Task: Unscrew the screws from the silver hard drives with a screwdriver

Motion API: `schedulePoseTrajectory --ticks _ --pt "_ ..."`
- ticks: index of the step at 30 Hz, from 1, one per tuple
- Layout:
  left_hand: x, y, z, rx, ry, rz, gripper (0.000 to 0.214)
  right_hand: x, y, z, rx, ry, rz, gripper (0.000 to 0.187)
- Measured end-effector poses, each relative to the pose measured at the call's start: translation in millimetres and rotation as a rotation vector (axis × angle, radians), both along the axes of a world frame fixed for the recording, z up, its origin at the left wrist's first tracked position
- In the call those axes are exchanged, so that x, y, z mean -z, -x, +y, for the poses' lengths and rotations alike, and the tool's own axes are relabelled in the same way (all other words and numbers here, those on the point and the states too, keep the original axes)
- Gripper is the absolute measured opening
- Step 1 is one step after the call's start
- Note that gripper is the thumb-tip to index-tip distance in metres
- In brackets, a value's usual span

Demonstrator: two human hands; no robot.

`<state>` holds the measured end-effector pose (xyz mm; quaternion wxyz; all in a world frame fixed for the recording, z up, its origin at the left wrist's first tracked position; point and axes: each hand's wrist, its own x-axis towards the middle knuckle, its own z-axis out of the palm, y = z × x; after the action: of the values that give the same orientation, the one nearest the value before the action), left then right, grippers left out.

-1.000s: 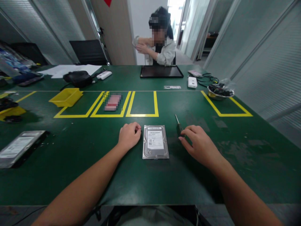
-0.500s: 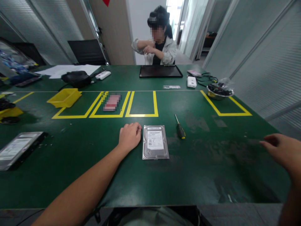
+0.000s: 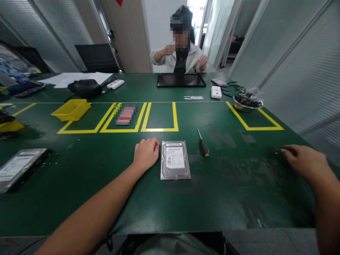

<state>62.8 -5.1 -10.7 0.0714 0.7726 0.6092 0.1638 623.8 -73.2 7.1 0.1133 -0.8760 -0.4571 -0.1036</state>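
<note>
One hard drive (image 3: 175,160) lies flat, label up, on the green table (image 3: 159,209); take it as the clock's centre. It looks whole, so I judge that nothing has been taken off it; whether screws sit in it is too small to tell, so how much work is left is unclear. The screwdriver (image 3: 203,146) lies at two o'clock, held by neither hand. Between nine and ten, just beside the drive, rests the left hand (image 3: 146,152), fingers loosely curled; whether they touch its edge or hide anything cannot be told. Well out at three, the right hand (image 3: 305,159) has its thumb and fingers bent in near a small speck (image 3: 276,152); I cannot tell if they pinch anything. At nine lies a second drive (image 3: 21,168), small bits (image 3: 50,163) beside it. A yellow tray (image 3: 70,113) stands at ten, a blurred pink thing (image 3: 125,116) towards eleven, a filled bowl (image 3: 244,107) between one and two. Beyond a black tray (image 3: 181,80) at twelve sits another person (image 3: 183,58). Only the left hand crowds the drive; the screwdriver lies between it and the right hand.
</note>
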Motion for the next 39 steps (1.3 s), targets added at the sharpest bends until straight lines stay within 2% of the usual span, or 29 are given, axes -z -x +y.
schedulePoseTrajectory --ticks 4,10,25,28,32,39 --pt "-2.6 -2 0 -0.018 0.016 0.062 0.014 3.7 -7 14 0.017 0.279 0.050 0.026" --pt "-5.1 -2 0 -0.041 0.044 0.084 0.013 8.5 -8 16 0.032 0.426 0.025 0.034" --pt "-1.1 0 2 -0.027 0.023 0.055 0.011 8.1 -2 12 0.065 0.425 0.013 0.030" --pt "-1.1 0 2 -0.027 0.026 0.053 0.012 8.4 -3 12 0.035 0.413 0.004 0.033" --pt "-1.7 0 1 -0.030 0.022 0.055 0.012 9.3 -3 12 -0.011 0.427 -0.013 0.028" --pt "-4.0 -1 1 -0.031 0.041 0.074 0.013 9.0 1 11 -0.012 0.458 -0.050 0.031"
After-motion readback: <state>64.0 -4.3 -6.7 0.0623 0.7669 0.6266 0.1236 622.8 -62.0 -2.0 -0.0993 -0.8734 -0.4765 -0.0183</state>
